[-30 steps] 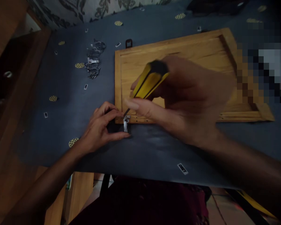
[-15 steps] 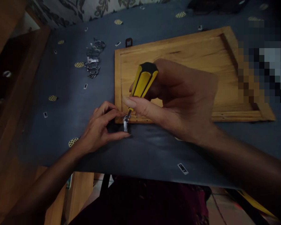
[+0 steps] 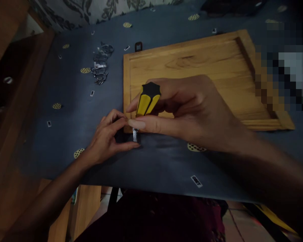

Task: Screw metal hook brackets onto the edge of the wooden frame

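Observation:
A yellow-and-black screwdriver (image 3: 146, 101) is tilted over the near left corner of a framed wooden panel (image 3: 212, 60). My right hand (image 3: 192, 111) is closed around its handle, thumb along the near side, and hides the shaft and tip. Beneath that thumb, a small silvery metal fitting (image 3: 135, 135), hinge-like in shape, sits at the panel's near edge and juts out towards me. My left hand (image 3: 109, 134) steadies it from the left, with the thumb at its near end and the fingers at the panel's corner.
Several loose metal fittings (image 3: 100, 64) lie in a pile on the blue patterned tablecloth (image 3: 73, 77), left of the panel. A small dark bracket-like piece (image 3: 138, 46) rests against the panel's far edge. Brown wooden furniture (image 3: 20, 84) stands along the left side.
My right hand and the screwdriver have come lower and slightly left, and the hand has turned. The screwdriver's shaft was visible before and is now hidden. My left hand stays put.

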Motion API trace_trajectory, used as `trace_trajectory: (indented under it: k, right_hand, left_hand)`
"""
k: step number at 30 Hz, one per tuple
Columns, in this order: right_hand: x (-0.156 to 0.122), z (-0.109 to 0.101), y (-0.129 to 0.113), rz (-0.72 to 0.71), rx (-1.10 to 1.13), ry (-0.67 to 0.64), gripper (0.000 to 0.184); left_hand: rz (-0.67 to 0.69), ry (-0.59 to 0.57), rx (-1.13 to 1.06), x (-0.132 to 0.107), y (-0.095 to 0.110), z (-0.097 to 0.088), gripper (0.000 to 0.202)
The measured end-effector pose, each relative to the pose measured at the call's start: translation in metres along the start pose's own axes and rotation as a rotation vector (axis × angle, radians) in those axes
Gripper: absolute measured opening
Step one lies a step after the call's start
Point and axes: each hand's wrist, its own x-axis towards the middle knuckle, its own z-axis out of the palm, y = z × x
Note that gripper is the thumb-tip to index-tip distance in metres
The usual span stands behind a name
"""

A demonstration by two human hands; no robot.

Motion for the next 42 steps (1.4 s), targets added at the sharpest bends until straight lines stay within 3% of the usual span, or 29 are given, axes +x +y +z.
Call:
trace_trajectory:
  k: [2,4,11,15,18,24,27,33,42]
  right_hand:
    - [0.002,-0.007,0.000,0.009,0.045,-0.147,0.013]
    - [0.002,-0.010,0.000,-0.008,0.045,-0.167,0.015]
    - [-0.003,0.010,0.008,-0.184,-0.144,0.132,0.038]
    - [-0.004,0.014,0.011,-0.283,-0.182,0.169,0.040]
    - [-0.006,0.013,0.006,-0.270,-0.242,0.172,0.038]
    - [-0.007,0.009,-0.004,-0.053,-0.254,0.278,0.042]
    - [-0.007,0.008,-0.001,-0.017,-0.271,0.283,0.040]
    - [-0.008,0.009,0.006,-0.063,-0.339,0.292,0.042]
    - [-0.004,0.012,0.014,-0.109,-0.256,0.261,0.041]
  left_hand:
    - [0.027,0.024,0.002,0.000,-0.001,0.000,0.046]
    - [0.045,0.039,0.001,-0.001,-0.002,0.001,0.046]
    - [-0.004,0.003,0.013,-0.002,-0.001,0.000,0.044]
    - [-0.026,-0.021,0.010,-0.002,0.000,0.000,0.044]
    - [-0.040,-0.040,0.009,-0.001,0.001,-0.001,0.043]
    - [-0.035,-0.028,0.005,-0.002,0.001,-0.001,0.048]
    - [-0.048,-0.024,-0.002,-0.003,0.000,-0.001,0.048]
    - [-0.054,-0.031,-0.010,-0.002,0.001,-0.001,0.048]
    - [-0.049,-0.030,0.006,-0.002,0.002,-0.001,0.048]
